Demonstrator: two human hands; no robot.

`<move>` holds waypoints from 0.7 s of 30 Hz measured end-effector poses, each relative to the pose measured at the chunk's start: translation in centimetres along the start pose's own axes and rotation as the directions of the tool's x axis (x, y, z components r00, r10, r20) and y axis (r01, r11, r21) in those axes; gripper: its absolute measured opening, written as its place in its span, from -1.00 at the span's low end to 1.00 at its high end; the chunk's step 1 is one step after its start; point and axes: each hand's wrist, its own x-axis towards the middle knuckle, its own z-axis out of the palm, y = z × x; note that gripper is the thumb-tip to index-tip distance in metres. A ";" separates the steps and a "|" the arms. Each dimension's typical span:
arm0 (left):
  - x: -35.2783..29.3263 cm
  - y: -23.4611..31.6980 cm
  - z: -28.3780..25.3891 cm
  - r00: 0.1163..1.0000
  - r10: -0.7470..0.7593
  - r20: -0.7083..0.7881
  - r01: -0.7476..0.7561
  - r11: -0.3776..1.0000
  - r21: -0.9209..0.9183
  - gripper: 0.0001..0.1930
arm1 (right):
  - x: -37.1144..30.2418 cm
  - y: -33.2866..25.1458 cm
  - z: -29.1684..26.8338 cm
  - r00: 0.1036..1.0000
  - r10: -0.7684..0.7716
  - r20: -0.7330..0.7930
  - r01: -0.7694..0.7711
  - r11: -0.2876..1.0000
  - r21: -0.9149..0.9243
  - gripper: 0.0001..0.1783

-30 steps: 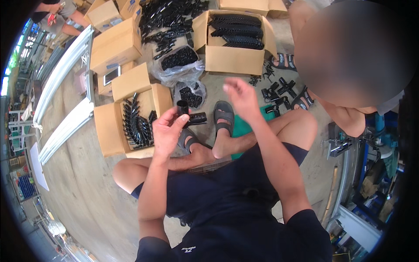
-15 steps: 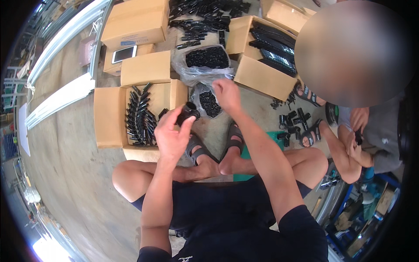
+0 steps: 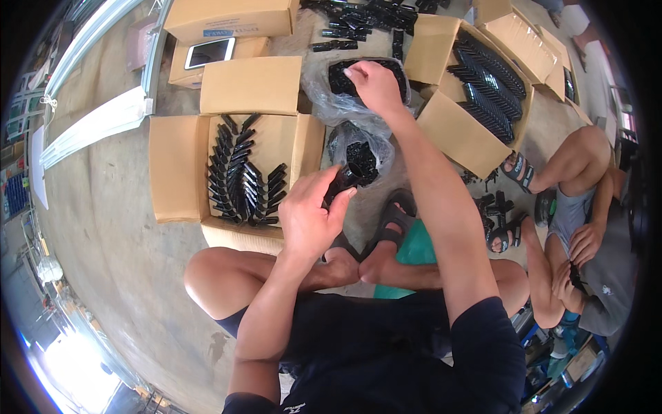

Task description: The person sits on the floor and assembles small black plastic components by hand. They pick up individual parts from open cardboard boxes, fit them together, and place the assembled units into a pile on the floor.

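Note:
My left hand (image 3: pixel 314 217) is wrapped round a black plastic pipe fitting (image 3: pixel 343 181), its round open end tilted up toward the far right. Farther off, my right hand (image 3: pixel 376 84) hovers at an open clear plastic bag (image 3: pixel 321 102) filled with small black pieces. Its thumb and fingers are pinched together, and whatever lies between them is too small to make out. Between my hands, a second clear bag (image 3: pixel 387 153) of small black parts stands just beyond the fitting. At left, an open cardboard box (image 3: pixel 178 165) holds rows of black fittings.
Another cardboard box (image 3: pixel 458 138) at the right holds stacked black parts. Loose black pieces (image 3: pixel 358 17) lie at the far side. A tablet (image 3: pixel 209 52) rests on a box at the far left. On the right, a seated co-worker's hands (image 3: pixel 579 248) hold a small black part.
My right hand has moved from above the nearer bag to the farther one. My left hand keeps the fitting and is a little farther right. The view has shifted.

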 end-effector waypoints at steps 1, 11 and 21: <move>0.2 -0.6 -0.1 1.000 0.011 -0.017 -0.011 1.000 0.002 -0.63 | -0.6 -2.3 -1.1 0.995 0.014 0.099 -0.036 0.975 0.221 -0.68; -0.4 0.4 -1.1 0.996 0.036 0.081 -0.030 0.997 -0.066 -0.62 | -13.6 -11.8 -9.9 0.799 -0.351 0.489 0.214 0.925 0.313 -0.52; -3.0 2.4 -1.5 0.994 -0.049 0.094 0.079 0.929 -0.360 -0.56 | -18.3 -12.9 -11.8 0.882 -0.372 0.288 0.233 0.877 0.419 -0.57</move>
